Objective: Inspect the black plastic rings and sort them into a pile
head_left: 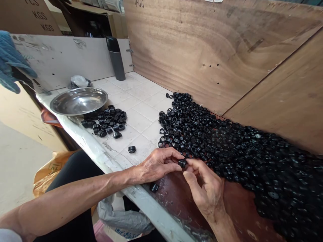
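A small black plastic ring [182,163] is held at the fingertips where my two hands meet, over the near edge of a big heap of similar rings [217,141]. My left hand [161,164] pinches it between thumb and fingers from the left. From the right, the fingertips of my right hand [205,188] close on its other side, with the thumb just below. Parts of the ring are covered by the fingers. Under my left wrist lies one loose ring [154,187], and another single ring [131,149] rests on the white tiled surface farther left.
A smaller pile of black rings [108,121] lies beside a shallow steel bowl [79,101]. A grey bottle [116,60] stands in the back corner. Wooden boards [214,57] wall off the far side. The table's pale front edge [101,158] runs below my left forearm.
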Tool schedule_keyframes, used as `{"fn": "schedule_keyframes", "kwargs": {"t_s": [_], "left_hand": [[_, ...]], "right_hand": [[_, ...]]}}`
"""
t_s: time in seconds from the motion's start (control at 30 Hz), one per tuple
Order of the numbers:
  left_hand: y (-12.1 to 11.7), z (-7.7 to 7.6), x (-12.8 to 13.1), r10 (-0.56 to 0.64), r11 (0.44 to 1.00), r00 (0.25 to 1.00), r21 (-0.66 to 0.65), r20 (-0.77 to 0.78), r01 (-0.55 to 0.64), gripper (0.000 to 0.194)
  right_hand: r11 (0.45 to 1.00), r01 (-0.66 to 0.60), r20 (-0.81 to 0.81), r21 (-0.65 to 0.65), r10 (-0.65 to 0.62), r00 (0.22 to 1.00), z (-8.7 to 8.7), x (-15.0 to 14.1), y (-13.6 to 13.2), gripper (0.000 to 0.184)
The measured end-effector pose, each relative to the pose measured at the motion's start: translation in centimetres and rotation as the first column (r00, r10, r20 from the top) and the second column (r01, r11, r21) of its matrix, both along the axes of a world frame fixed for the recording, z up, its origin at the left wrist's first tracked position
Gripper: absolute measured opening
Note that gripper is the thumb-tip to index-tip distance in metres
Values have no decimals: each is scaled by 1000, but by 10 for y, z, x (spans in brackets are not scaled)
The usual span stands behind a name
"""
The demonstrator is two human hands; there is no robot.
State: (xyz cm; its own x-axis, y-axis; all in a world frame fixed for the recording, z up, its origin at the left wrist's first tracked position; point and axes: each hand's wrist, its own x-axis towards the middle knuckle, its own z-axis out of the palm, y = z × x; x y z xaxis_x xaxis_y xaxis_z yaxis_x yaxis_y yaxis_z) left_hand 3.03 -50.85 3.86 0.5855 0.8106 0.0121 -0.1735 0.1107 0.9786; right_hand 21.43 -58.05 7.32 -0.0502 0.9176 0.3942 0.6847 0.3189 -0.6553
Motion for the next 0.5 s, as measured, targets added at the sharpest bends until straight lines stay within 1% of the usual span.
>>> {"fn": "schedule_keyframes", "kwargs": {"t_s": [0.07, 0.1, 0.17, 0.23, 0.27, 0.3, 0.33, 0.4, 0.43, 0.47, 0.5], "left_hand": [[0, -1, 0, -1, 1000, 1000, 13, -5, 1, 27], [0, -1, 0, 1, 1000, 1000, 23, -11, -1, 27], [0, -1, 1, 1, 999, 1000, 50, -11, 0, 27], [1, -2, 1, -3, 992, 1000, 129, -28, 6, 25], [2, -2, 0, 6, 979, 999, 206, -50, 5, 24], [3, -2, -1, 19, 952, 997, 307, -77, 5, 23], [4, -3, -2, 40, 907, 994, 420, -99, 6, 22], [6, -3, -4, 70, 785, 990, 619, -125, 23, 21], [6, -3, -5, 70, 728, 989, 685, -133, 41, 21], [6, -3, -6, 61, 686, 987, 725, -147, 66, 21], [6, -2, -6, 49, 662, 985, 744, -165, 92, 21]], "right_hand": [[999, -26, 12, -27, 26, 1000, -1, 0, 0, 28], [999, -23, 4, -32, 23, 1000, -2, 0, 1, 25], [999, -8, -37, -37, 7, 999, -4, 0, 1, 11], [998, 16, -91, -65, -21, 996, -6, -2, 0, 13], [995, 24, -118, -98, -35, 992, -7, -3, 0, 14], [988, 35, -150, -149, -58, 987, -8, -4, 0, 14], [974, 49, -191, -221, -92, 977, -8, -5, 0, 16], [917, 54, -284, -396, -178, 942, -10, -6, 0, 23], [878, 35, -324, -478, -213, 922, -11, -7, 1, 29], [839, 12, -351, -544, -240, 905, -12, -7, 1, 36], [806, -8, -360, -592, -255, 897, -12, -7, 2, 44]]}}
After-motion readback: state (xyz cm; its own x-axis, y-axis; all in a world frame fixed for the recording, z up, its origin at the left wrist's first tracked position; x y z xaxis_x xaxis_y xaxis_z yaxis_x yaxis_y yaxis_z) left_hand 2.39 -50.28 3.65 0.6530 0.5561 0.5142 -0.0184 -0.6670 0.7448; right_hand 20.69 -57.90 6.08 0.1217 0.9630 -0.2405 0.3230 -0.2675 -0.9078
